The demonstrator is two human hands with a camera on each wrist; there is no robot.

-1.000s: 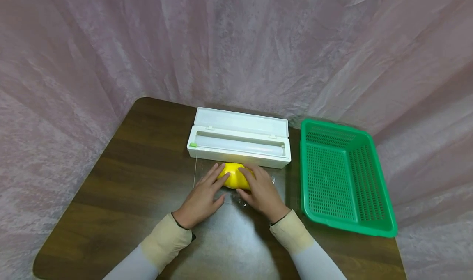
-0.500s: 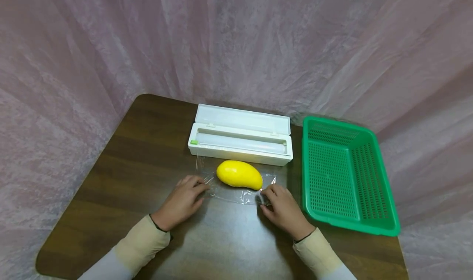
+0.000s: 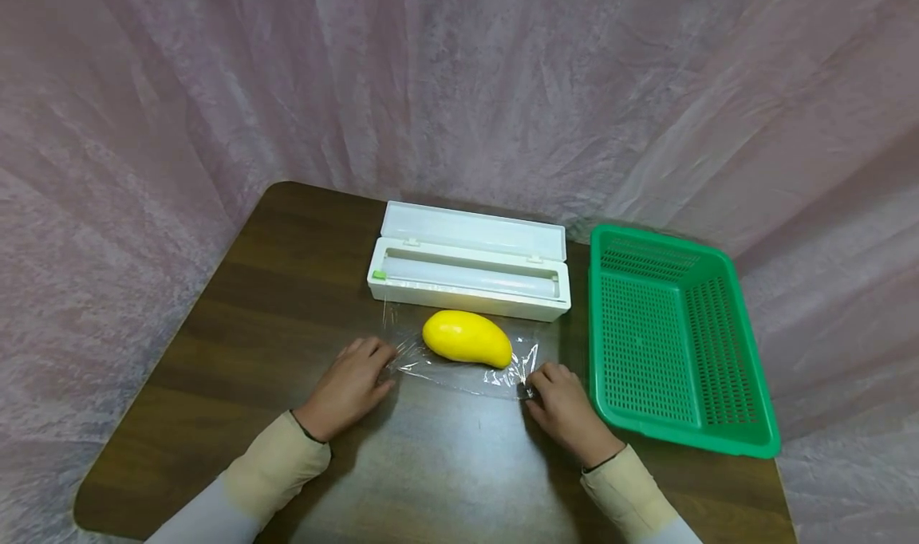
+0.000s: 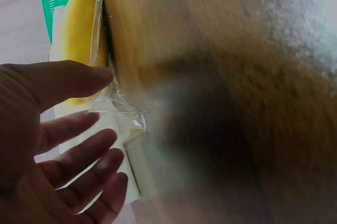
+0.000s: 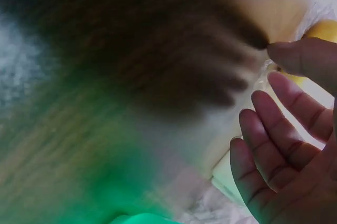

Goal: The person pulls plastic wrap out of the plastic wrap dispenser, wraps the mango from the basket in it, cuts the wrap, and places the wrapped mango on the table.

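A yellow mango (image 3: 467, 339) lies on a sheet of clear plastic wrap (image 3: 459, 375) drawn from the white dispenser box (image 3: 470, 298). My left hand (image 3: 350, 388) is at the wrap's near left corner; in the left wrist view the wrap (image 4: 124, 109) gathers by the thumb and index finger, which pinch it. At the near right corner, my right hand (image 3: 569, 412) pinches the wrap between thumb and index finger, seen close up in the right wrist view with its other fingers (image 5: 258, 155) loosely bent. Neither hand touches the mango.
The dispenser's lid (image 3: 474, 231) stands open behind its roll (image 3: 470, 276), and a small green piece (image 3: 379, 275) sits at the left end. A green perforated basket (image 3: 754, 384) stands on the right of the brown wooden table (image 3: 237, 321). A pinkish curtain (image 3: 459, 89) hangs behind.
Both hands have left the mango and moved apart to the wrap's near corners. Over the last half second, the right hand has shifted right and the wrap's near edge has spread wider.
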